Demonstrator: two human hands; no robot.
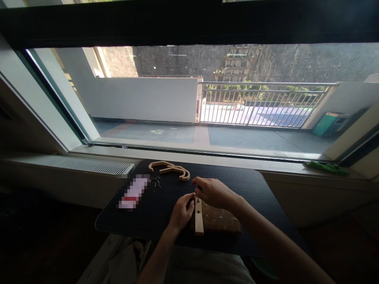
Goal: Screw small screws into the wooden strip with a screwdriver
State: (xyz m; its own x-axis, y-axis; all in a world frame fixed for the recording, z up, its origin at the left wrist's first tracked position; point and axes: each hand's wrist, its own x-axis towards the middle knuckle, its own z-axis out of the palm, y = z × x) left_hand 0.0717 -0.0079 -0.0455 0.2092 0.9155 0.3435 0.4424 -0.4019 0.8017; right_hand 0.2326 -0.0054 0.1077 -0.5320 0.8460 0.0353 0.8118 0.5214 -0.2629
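A pale wooden strip (199, 224) with dark holes lies along the left edge of a brown, rough-textured slab (222, 220) on the black table. My left hand (181, 213) is closed against the strip's left side, thumb and fingers gripping near its upper half. Over the strip's far end, my right hand (213, 191) is pinched with its fingers bent downward. Whatever sits between those fingertips is too small and dark to make out. Beyond my hands lie curved wooden pieces (174, 169). Several small screws (155, 181) are scattered to the left of them.
The black table (245, 179) stands against a window sill (207, 154). A blurred pink-and-red item (134, 192) lies at the table's left side. A white radiator (74, 163) is at the left, and a green cloth (325, 167) rests on the sill at right.
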